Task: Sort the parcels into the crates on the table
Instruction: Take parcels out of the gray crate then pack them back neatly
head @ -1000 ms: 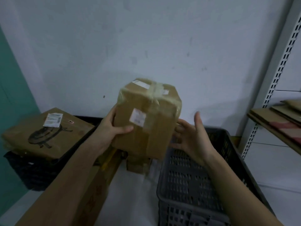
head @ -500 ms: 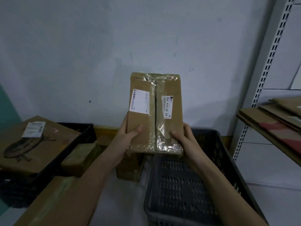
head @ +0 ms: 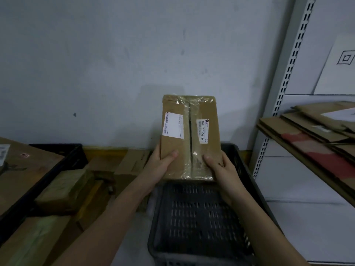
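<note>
Nearest, low in view: two bare forearms reaching forward, above a dark slotted crate [head: 199, 225] with nothing visible inside. Left of that crate, a strip of pale tabletop [head: 132, 235] and several brown parcels lying flat, one of them a wrapped parcel [head: 65, 191] just beside a second, black crate [head: 63, 156] at the left edge. On top of that black crate, a large flat carton [head: 25, 169] covering most of its opening.

Further out, held upright over the far end of the slotted crate: a brown cardboard parcel [head: 190, 137], taped down its centre seam with glossy clear tape, two white labels facing the camera. Left hand [head: 163, 164] clamped on the lower left edge, thumb across the front face. Right hand [head: 221, 166] gripping the lower right corner, thumb on the taped front. Both holds low, most of the box standing free above them.

Likely handling: stiff-walled and fairly light, judging by the easy upright hold. Tape probably slick under the thumbs; bare cardboard along the side edges looks the safer place to grip.

Room to move: open space straight down into the slotted crate, rim close below the parcel's bottom edge. To the right, a metal shelf upright [head: 284, 89] and a shelf of flattened cardboard [head: 315, 131] jutting near. Beyond everything, a plain pale wall [head: 115, 64].
</note>
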The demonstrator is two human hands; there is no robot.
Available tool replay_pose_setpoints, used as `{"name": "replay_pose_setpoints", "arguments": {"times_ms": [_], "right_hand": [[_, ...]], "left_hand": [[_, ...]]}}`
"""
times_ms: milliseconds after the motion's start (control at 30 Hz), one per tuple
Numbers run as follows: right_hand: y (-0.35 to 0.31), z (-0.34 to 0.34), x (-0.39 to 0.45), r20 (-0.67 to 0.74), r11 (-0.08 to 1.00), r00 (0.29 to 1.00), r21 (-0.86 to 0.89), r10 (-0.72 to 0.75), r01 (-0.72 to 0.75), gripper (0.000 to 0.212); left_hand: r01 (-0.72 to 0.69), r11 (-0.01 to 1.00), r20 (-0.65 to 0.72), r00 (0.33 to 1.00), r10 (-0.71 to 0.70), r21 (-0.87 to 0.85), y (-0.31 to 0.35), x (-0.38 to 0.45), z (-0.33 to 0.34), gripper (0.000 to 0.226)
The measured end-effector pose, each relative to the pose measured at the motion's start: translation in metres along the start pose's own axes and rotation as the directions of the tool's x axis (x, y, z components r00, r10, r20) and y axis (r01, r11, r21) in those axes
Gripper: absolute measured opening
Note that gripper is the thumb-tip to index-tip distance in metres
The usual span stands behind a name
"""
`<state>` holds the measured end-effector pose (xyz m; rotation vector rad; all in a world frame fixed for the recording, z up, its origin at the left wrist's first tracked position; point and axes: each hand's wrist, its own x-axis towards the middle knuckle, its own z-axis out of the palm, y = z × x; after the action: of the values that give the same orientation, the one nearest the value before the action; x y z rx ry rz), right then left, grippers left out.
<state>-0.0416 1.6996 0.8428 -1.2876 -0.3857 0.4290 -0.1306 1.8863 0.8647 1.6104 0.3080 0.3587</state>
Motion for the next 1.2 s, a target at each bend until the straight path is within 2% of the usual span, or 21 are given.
{"name": "replay_pose_setpoints", "arguments": {"times_ms": [67,167,300,367,467,600,700,833,1200], "right_hand": [[0.012,-0.011,0.003,-0.054,0.998,0.997,-0.019,0.056,-0.057,0.047],[0.033,-0.023,0.008,-0.116,0.987,0.984,-0.078,0.134,-0.144,0.046],[0.064,-0.033,0.023,-0.207,0.949,0.95,-0.166,0.234,-0.27,0.044],[0.08,-0.036,0.034,-0.253,0.923,0.92,-0.167,0.298,-0.345,0.043],[0.103,-0.038,0.054,-0.305,0.893,0.891,-0.199,0.336,-0.404,0.049],[0.129,-0.036,0.081,-0.301,0.831,0.868,-0.285,0.396,-0.478,0.06],[0.146,-0.032,0.098,-0.309,0.79,0.843,-0.313,0.44,-0.527,0.063],[0.167,-0.032,0.106,-0.344,0.764,0.829,-0.342,0.441,-0.548,0.058],[0.194,-0.039,0.112,-0.385,0.757,0.852,-0.416,0.356,-0.504,0.062]], "left_hand": [[0.027,0.998,0.037,0.999,-0.029,0.056,-0.011,0.005,0.008,0.049],[0.023,0.981,0.048,0.998,-0.033,0.195,-0.038,0.013,0.017,0.061],[0.02,0.895,0.008,1.0,-0.026,0.446,-0.075,0.024,0.016,0.052],[0.059,0.847,-0.02,0.998,-0.057,0.528,-0.088,0.029,0.012,0.055],[0.144,0.826,-0.06,0.989,-0.132,0.545,-0.107,0.034,0.008,0.062],[0.285,0.785,-0.126,0.957,-0.26,0.55,-0.126,0.04,0.005,0.074],[0.285,0.746,-0.141,0.958,-0.252,0.602,-0.128,0.044,0.003,0.082],[0.294,0.735,-0.175,0.956,-0.237,0.612,-0.129,0.049,0.001,0.081],[0.275,0.721,-0.172,0.961,-0.216,0.636,-0.139,0.055,0.0,0.091]]}}
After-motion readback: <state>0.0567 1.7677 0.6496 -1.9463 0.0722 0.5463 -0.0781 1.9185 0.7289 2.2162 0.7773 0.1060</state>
